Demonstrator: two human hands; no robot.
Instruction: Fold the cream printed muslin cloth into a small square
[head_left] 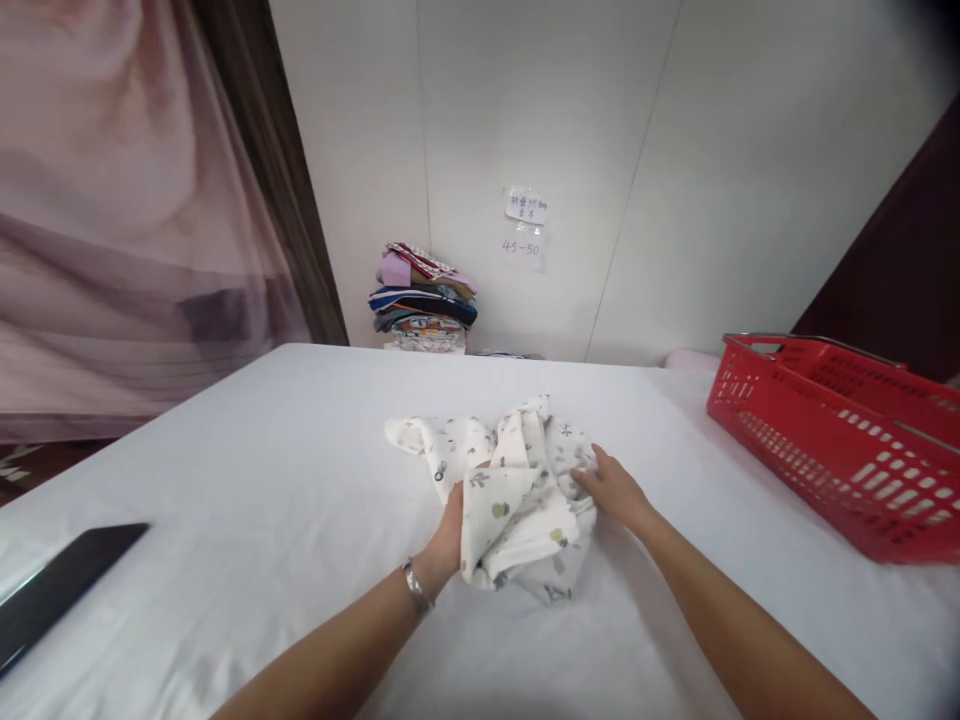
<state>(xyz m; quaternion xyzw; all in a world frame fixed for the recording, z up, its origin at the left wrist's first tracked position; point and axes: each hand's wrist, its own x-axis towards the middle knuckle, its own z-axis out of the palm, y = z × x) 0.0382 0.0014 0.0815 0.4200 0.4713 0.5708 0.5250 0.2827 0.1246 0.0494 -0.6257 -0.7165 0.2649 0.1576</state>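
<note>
A crumpled white garment with small printed motifs lies bunched on the white-covered table. My left hand, with a silver bracelet at the wrist, is tucked under a fold at its left side and grips the cloth; most of those fingers are hidden by the fabric. On the opposite side, my right hand has thumb and fingers on the garment's right edge, pinching the cloth there. One end of the garment trails off to the upper left.
A red plastic basket stands at the right. Behind the table's far edge rises a stack of folded clothes. At the left edge lies a flat dark object. Paper labels hang on the wall; a pink curtain is at left.
</note>
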